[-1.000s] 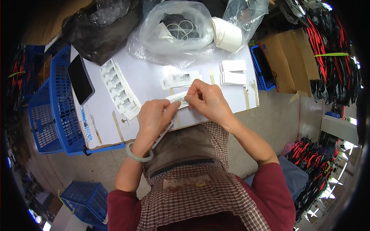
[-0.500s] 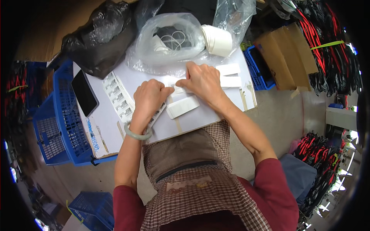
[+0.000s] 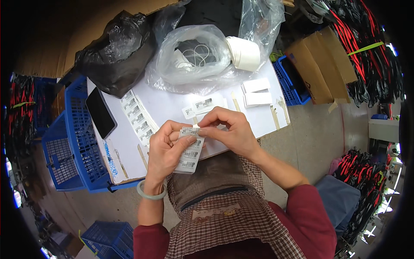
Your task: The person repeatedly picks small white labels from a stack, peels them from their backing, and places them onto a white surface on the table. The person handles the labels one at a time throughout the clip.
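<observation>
My left hand (image 3: 164,151) is closed on a strip of barcode labels (image 3: 188,162), holding it tilted above the table's near edge with the thumb across its face. At the strip's upper right corner, my right hand (image 3: 233,131) pinches a label edge between thumb and forefinger; whether that label has come off its backing is hidden. Just beyond my hands lies a flat white packet (image 3: 202,106) bearing a barcode label, partly overlapping another white piece. Farther right, several white packets (image 3: 258,98) rest in a small group.
On the white tabletop (image 3: 166,105) lie a label sheet (image 3: 137,114) and a dark phone (image 3: 101,113). Behind are a clear plastic bag (image 3: 161,77) with white cords, a white roll (image 3: 243,54) and a black bag (image 3: 114,56). Blue baskets (image 3: 79,134) stand left, an open carton (image 3: 321,64) right.
Both hands have drawn back from the white packets toward my body. My left hand has lifted the label strip, and my right thumb and finger now pinch its corner. A packet now shows a barcode label.
</observation>
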